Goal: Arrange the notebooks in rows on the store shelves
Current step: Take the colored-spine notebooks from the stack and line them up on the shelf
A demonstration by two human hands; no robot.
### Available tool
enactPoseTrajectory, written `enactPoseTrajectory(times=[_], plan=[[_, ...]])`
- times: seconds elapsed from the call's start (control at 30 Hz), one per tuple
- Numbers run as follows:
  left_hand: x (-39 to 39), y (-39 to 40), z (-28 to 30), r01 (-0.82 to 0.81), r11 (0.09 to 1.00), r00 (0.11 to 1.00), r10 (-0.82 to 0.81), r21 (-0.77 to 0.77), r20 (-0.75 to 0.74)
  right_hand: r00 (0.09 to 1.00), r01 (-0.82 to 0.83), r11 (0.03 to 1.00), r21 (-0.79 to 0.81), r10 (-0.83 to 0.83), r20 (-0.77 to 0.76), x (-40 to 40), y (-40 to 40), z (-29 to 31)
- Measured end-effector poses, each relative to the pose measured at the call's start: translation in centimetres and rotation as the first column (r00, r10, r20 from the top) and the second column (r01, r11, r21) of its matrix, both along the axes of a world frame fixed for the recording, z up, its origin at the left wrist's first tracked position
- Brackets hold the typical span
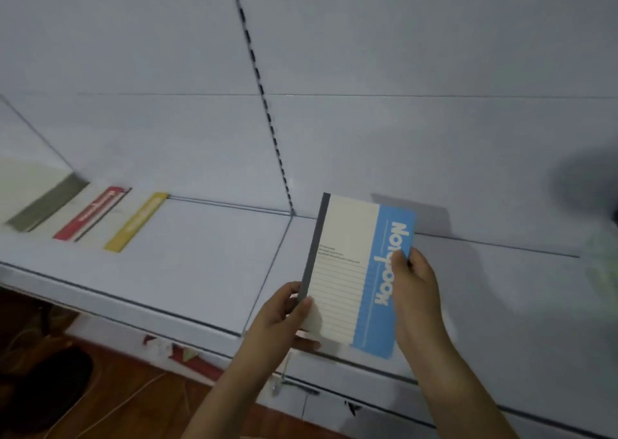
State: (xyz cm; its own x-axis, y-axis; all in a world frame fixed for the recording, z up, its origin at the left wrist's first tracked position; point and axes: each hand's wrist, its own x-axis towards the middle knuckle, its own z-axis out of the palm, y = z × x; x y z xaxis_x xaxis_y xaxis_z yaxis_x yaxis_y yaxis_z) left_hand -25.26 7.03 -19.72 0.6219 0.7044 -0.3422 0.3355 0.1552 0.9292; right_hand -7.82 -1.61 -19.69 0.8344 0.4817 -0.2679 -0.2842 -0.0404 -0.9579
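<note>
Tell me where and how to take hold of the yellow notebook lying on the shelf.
Grip the yellow notebook by its near short end, coming from the shelf's open front. It lies flat with its far end close to the back wall, and the red notebook lies to its left, so the front end probably offers the freest approach.

Right edge: dark blur (592,184) and greenish blur (602,271), unidentifiable.
Left edge: olive notebook (43,204) cut off.
Notebook (351,271) small print: unreadable.

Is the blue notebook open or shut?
Shut. The blue notebook shows only its front cover and grey spine; left hand and right hand grip its edges.
</note>
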Motion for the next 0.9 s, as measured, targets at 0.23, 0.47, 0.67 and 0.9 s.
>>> enactPoseTrajectory(times=[0.23, 0.47, 0.67, 0.9], plan=[[-11.7, 9.8, -1.3, -0.14, 0.971, 0.98, 0.164, 0.196, -0.112, 0.987, -0.157, 0.987, -0.028, 0.156, -0.038, -9.6, 13.5, -1.2], [-22.5, 23.6, -2.2, -0.189, 0.944, 0.972, 0.22, 0.27, -0.088, 0.981, -0.181, 0.98, -0.082, 0.174, -0.09, -19.6, 27.6, -1.8], [-25.4, 32.8, -3.2, -0.072, 0.903, 0.977, 0.149, 0.424, -0.152, 0.972, -0.206, 0.956, -0.208, 0.225, 0.072, -21.5, 36.4, -1.9], [-24.0, 37.0, -5.6, 0.314, 0.717, 0.908, -0.035, 0.622, -0.418, 0.821, -0.201, 0.746, -0.635, 0.482, 0.307, -20.8, 39.9, -3.7]])
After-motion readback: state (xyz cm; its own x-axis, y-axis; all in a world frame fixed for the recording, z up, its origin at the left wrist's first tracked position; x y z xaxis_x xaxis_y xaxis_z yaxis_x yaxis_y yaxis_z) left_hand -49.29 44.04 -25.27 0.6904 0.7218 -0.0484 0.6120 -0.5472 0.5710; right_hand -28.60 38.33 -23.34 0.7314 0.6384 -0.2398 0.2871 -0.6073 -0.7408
